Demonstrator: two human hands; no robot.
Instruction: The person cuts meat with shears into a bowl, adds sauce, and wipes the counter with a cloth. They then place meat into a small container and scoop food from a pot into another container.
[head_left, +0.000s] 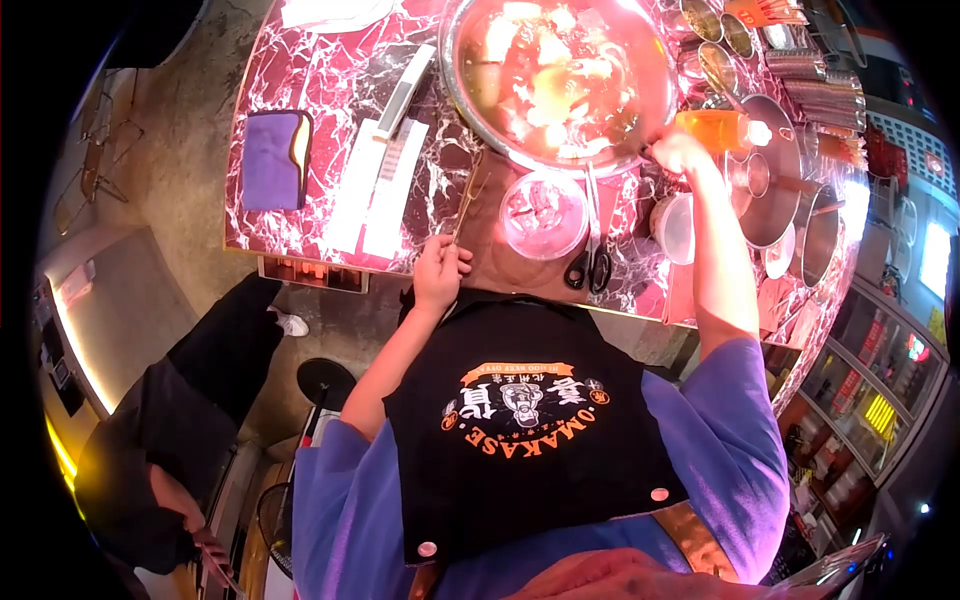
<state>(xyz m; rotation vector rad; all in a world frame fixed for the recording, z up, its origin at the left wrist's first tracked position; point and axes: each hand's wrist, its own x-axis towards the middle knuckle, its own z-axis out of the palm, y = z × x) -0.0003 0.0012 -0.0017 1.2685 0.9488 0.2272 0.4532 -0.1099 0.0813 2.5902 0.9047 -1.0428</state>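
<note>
My left hand (438, 276) is at the table's front edge, its fingers closed around a long thin tool (467, 205) that points toward the pot. My right hand (682, 152) is closed at the right rim of a large round pot (460, 85) full of broth and food pieces under glaring light. Whether it grips the rim or something small there is hidden. Between my hands stand a clear round tub (543, 215) with pale contents and a pair of black-handled scissors (590, 270), blades toward the pot. An orange bottle (712, 130) lies beyond my right hand.
Metal pots (820, 240), cups and a clear container (673, 228) crowd the marble table's right side. A purple folder (275, 160) and white paper strips (375, 195) lie at left. Another person in dark clothes (170, 430) is at lower left, near a black round stool (324, 382).
</note>
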